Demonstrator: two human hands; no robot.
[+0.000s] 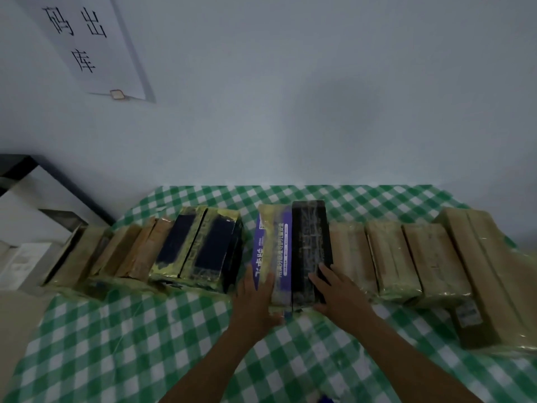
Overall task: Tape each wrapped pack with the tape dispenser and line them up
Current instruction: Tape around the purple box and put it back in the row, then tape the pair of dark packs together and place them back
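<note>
A row of wrapped packs runs across the green checked table [122,338]. In the middle lies a pack of a purple box and a black box [293,245], wrapped in yellowish film. My left hand [257,298] lies on its near left end, fingers straight on the purple box, thumb at the pack's front edge. My right hand [338,295] rests on its near right end, fingers flat on the black box. A gap separates this pack from the dark blue packs [200,245] to its left. Tan packs [389,257] touch its right side. No tape dispenser is in view.
More tan packs [125,251] continue to the left end of the row. A long tan pack [482,274] lies at the far right, reaching nearer to me. A white wall stands right behind the table, with a paper sign [87,42]. White boxes [26,257] sit at the left.
</note>
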